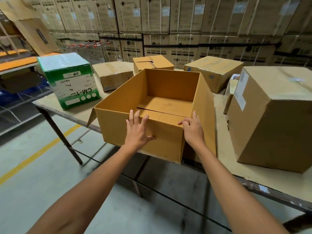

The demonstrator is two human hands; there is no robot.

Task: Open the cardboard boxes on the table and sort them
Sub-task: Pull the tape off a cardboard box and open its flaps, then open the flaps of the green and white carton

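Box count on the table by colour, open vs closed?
open brown box: 1
closed brown boxes: 4
green-and-white box, closed: 1
partly hidden brown box, state unclear: 1
Total: 7

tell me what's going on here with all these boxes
A person stands at a table with both hands on an open cardboard box that shows nothing inside. The left hand presses flat on its near wall. The right hand sits at the near right corner of the rim, fingers bent, grip unclear. A green and white box and a large brown box stand to either side, not yet opened.
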